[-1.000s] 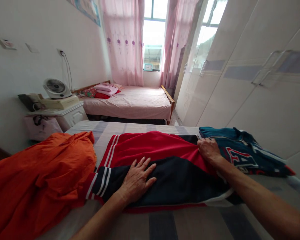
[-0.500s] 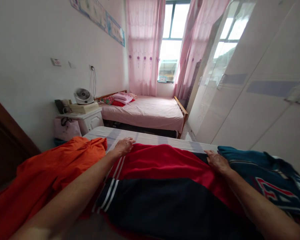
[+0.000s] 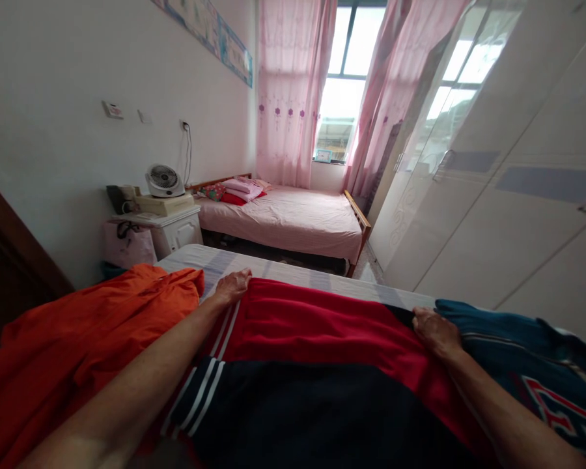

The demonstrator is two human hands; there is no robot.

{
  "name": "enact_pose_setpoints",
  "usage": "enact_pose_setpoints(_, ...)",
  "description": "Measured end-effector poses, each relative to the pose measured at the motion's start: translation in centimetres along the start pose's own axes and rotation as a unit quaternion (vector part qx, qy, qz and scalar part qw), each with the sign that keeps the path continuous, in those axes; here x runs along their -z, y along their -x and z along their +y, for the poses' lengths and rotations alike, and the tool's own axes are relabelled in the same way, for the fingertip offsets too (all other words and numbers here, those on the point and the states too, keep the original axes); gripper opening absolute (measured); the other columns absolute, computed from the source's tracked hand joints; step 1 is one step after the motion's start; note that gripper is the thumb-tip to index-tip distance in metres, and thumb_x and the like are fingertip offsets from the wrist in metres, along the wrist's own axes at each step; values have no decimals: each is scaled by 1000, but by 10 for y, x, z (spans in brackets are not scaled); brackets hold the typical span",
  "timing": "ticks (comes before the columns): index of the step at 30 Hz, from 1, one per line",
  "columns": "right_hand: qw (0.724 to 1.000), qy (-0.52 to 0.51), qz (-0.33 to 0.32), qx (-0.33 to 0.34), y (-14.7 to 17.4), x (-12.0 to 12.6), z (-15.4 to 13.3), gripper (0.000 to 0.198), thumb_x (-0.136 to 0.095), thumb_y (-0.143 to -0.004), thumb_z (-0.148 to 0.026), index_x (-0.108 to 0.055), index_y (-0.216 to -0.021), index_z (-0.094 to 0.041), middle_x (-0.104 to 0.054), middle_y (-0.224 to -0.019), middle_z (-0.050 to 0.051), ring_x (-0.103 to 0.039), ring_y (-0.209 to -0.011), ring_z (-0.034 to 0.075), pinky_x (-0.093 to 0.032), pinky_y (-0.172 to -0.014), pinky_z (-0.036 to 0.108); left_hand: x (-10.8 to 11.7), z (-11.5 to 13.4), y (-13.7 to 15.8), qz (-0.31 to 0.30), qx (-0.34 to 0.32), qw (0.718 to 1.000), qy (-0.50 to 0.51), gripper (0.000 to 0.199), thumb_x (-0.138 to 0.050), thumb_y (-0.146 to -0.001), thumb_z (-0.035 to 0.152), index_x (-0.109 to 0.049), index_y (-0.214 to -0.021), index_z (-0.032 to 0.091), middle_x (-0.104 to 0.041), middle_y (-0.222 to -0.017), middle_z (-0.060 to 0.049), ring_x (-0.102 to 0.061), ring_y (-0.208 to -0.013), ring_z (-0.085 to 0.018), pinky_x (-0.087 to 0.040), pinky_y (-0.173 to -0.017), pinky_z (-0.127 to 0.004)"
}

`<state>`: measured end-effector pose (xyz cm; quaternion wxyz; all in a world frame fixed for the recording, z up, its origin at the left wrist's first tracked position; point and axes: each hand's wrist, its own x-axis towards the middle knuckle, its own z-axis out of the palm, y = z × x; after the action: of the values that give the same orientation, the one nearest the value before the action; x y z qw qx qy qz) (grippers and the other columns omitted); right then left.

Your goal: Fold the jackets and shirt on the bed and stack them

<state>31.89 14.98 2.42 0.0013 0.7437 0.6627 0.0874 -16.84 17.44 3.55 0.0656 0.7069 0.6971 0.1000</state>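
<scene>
Garment (image 3: 322, 326) between both hands (image 3: 437, 332)

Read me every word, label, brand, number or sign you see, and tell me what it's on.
No text reads clearly.
Blue garment: big red, white-edged lettering, partly cut off by the frame; not readable for certain.
Wall poster: markings too small and blurred to read.
Wall plate: reddish mark, too small to read.
Sill frame: too small to read.
Red-and-navy garment: no text in view, just white stripes.
</scene>
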Motion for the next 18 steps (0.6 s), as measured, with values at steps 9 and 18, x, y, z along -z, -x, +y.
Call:
enact_pose_setpoints(9,999,-18,19,20,-4,7,-1,25,-40,-80,-18,-63,-89,-16,-64,-101,12,-65,-79,20,-44,-64,29,9,4,4,-31,-107,994,-2,30,-53,-69,18,-63,-97,19,-67,-94,-4,-61,-92,-19,-45,-79,-25)
enact_pose_setpoints(18,969,-143,181,84,58,34,40,21,-41,-78,-27,-56,-88,-18,-61,-91,10,-61,-81,23,-46,-75,34,55,13,63,70,-184,979,-47,11,-45,-77,13,-53,-81,20,-54,-89,-4,-53,-87,-19,-41,-77,-30)
